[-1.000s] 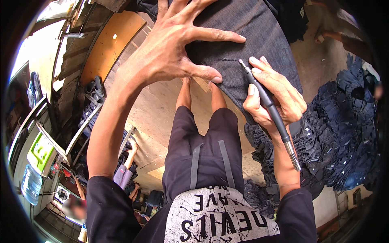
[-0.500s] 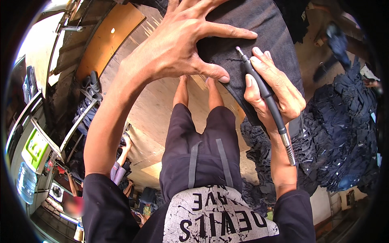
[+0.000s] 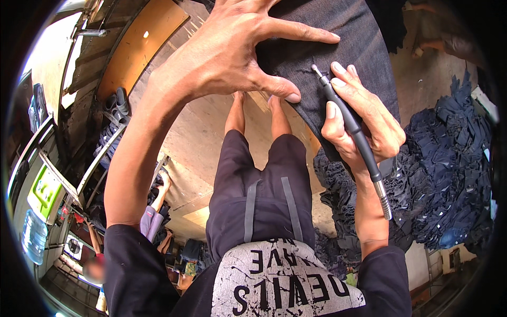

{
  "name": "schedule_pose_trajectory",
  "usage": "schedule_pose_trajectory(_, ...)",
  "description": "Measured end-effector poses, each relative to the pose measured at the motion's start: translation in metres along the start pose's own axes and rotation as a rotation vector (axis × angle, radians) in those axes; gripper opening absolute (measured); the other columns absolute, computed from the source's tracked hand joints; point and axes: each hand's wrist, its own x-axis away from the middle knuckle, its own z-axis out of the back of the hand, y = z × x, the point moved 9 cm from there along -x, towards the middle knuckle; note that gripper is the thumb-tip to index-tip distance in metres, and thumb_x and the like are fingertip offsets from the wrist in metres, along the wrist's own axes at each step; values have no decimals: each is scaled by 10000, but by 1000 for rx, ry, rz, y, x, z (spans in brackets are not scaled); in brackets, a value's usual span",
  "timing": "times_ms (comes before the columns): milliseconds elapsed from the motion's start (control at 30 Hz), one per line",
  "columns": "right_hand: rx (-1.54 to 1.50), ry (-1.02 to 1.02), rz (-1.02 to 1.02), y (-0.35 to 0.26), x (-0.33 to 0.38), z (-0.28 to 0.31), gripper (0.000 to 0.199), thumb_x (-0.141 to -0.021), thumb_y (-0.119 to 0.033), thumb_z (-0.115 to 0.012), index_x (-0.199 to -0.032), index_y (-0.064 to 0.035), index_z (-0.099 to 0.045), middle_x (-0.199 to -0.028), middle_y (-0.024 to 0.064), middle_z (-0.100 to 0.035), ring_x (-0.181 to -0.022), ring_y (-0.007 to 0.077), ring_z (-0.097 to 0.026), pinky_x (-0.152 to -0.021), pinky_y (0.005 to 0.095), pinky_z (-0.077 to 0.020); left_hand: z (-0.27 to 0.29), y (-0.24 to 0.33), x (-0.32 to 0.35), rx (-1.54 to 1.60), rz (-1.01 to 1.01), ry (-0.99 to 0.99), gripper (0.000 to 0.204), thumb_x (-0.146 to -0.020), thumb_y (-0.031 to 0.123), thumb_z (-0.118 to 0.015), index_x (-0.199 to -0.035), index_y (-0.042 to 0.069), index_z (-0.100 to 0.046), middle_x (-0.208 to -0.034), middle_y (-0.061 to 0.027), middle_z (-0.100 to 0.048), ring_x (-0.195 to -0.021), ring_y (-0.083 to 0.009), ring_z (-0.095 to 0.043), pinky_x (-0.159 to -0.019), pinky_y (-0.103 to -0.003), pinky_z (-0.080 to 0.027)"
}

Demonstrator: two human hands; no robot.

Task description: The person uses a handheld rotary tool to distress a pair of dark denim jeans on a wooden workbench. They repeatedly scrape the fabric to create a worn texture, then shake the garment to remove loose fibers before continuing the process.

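Dark denim cloth (image 3: 359,45) stretches out at the top of the head view, with a small roughened mark near the tool's tip. My left hand (image 3: 232,55) lies on it with thumb and fingers spread, its farther fingers cut off by the upper edge. To the right, my right hand (image 3: 367,113) grips a slim black rotary tool handpiece (image 3: 348,119) like a pen. The round metal tip points up and left, at or just above the denim; contact I cannot tell. A metal spring sleeve forms the handpiece's rear end, over my right wrist.
Heaped dark cloth pieces (image 3: 443,169) rise at the right. Another person's hand (image 3: 435,45) shows at the upper right, and another person's arm (image 3: 162,187) at the left. A curved wooden board (image 3: 140,50), sandals (image 3: 119,103) and a water bottle (image 3: 34,238) are left.
My right hand and the handpiece have shifted slightly right and down. My left hand stays spread on the denim. The dark cloth by the other person's hand at upper right has gone from there.
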Motion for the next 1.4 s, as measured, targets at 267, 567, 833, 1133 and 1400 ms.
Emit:
schedule_pose_trajectory(267, -26, -15, 7, -1, 5, 3, 317, -822, 73, -725, -1133, 87, -785, -1176, 281, -812, -1159, 377, -806, -1100, 501, -620, -3, -2, 0, 8, 13, -7, 884, -773, 748, -881, -1571, 476, -619, -1861, -162, -141, -1722, -446, 7, -1285, -809, 81)
schedule_pose_trajectory(567, -33, -37, -1, 0, 5, 1, 310, -809, 66, -704, -1110, 89, -776, -1161, 297, -809, -1163, 389, -804, -1100, 521, -617, -3, -2, -1, -39, 20, -17, 885, -765, 755, -876, -1568, 483, -620, -1860, -159, -155, -1723, -447, -1, -1285, -809, 91)
schedule_pose_trajectory(833, -91, -26, 13, 1, 5, 3, 305, -776, 53, -699, -1072, 99, -757, -1124, 316, -806, -1148, 424, -804, -1097, 540, -613, 3, 4, -1, -25, 21, 1, 875, -761, 760, -878, -1553, 473, -640, -1855, -160, -176, -1721, -453, -22, -1287, -807, 88)
schedule_pose_trajectory(1133, -140, -3, 28, 4, 9, 7, 274, -794, 53, -663, -1050, 105, -747, -1051, 308, -809, -1096, 432, -816, -1076, 576, -619, 3, 3, -3, -17, 34, -3, 880, -769, 755, -876, -1560, 445, -644, -1850, -164, -198, -1718, -454, -55, -1300, -785, 74)
schedule_pose_trajectory(1400, -352, 695, -516, 43, 92, 101, 265, -1180, -185, -595, -1257, 38, -716, -1176, 194, -788, -1185, 319, -767, -1102, 451, -585, 93, -41, 40, 225, 158, 994, 873, -840, 441, -974, -1572, 121, -622, -1774, -225, -362, -1639, -388, -338, -1304, -512, -330)
